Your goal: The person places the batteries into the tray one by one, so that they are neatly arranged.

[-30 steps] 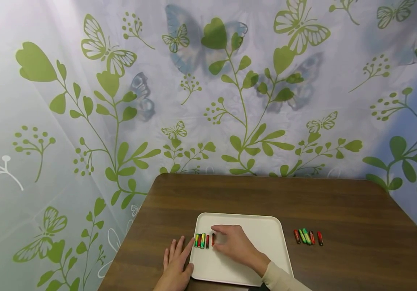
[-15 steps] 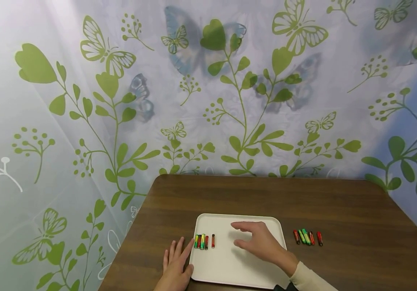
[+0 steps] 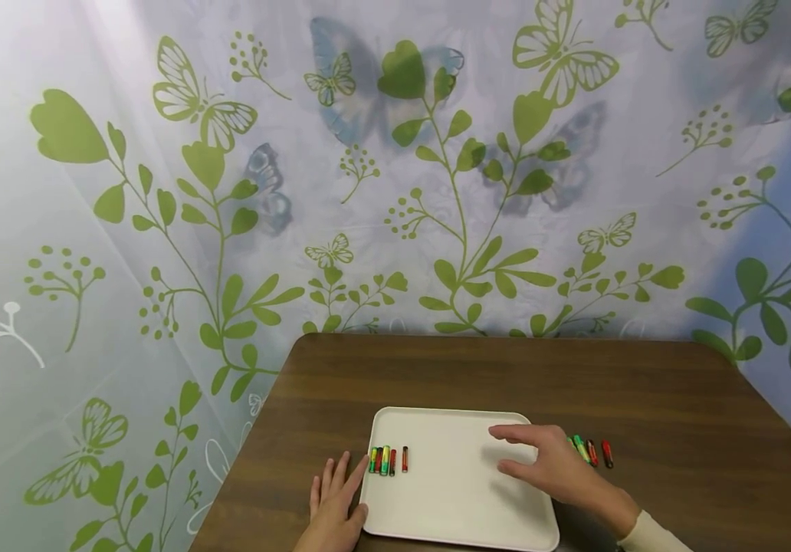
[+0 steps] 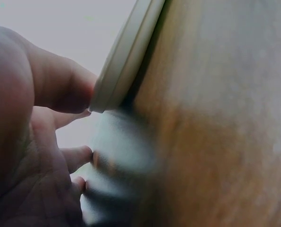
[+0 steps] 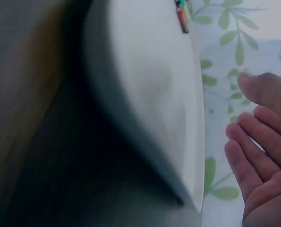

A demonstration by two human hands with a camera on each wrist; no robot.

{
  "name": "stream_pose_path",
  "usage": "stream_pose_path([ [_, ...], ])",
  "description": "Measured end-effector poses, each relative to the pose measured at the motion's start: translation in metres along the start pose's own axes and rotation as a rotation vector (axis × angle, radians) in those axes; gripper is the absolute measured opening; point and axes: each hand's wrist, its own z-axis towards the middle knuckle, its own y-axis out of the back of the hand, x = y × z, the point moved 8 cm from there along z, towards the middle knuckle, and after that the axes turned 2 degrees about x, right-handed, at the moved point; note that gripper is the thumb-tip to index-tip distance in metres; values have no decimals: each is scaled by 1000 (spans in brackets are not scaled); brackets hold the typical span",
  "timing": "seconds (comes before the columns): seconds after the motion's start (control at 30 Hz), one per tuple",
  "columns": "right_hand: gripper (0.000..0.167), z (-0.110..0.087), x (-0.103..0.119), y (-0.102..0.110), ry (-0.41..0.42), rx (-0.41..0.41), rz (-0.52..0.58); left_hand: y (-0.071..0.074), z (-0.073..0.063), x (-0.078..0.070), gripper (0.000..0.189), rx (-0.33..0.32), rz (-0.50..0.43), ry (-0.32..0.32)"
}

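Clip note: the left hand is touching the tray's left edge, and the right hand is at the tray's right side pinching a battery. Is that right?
Not quite: the right hand pinches nothing; the head view shows its grasp empty. It is at the tray's right side, with the left hand touching the left edge.

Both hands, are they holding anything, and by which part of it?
Nothing is gripped: the right hand is empty above the tray, and the left hand just touches its left rim.

A brown wood-grain table with rounded corners stands before a pale sheet printed with green leafy stems; bluish butterflies show faintly, perhaps from behind it.
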Motion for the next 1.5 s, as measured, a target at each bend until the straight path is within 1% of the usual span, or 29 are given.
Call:
stream_pose_path([
  [0.07,45,-8,-7,7,-12,8,-14,-1,0,1,74,-1,10,-2],
  [0.13,47,-15,-14,13,-30,11,-30,-3,1,4,73,-3,25,15],
  [0.23,48,-26,-25,24,-53,4,-30,-4,2,5,74,-7,38,19],
  [0.27,48,-29,-28,28,-58,-1,-29,-4,2,5,74,-10,36,12],
  [0.43,48,-43,-43,48,-92,-14,-50,-2,2,4,73,-14,23,16],
  [0.57,51,-54,-53,66,-125,-38,-96,-2,2,4,73,0,16,24],
  [0.73,54,-66,-65,86,-163,-34,-206,-4,2,9,73,12,24,34],
  [0.8,55,-70,-70,93,-177,-33,-241,-3,2,9,73,9,32,34],
  [0.9,56,-76,-78,101,-182,-44,-264,-3,2,8,73,2,35,32],
  [1.13,59,-88,-94,109,-207,-46,-301,-2,2,2,73,-7,32,17],
  [1.33,61,-96,-105,105,-243,-43,-309,-2,1,3,73,-5,26,18],
  [1.5,58,-99,-110,100,-248,-63,-333,-2,0,1,73,-20,45,8],
])
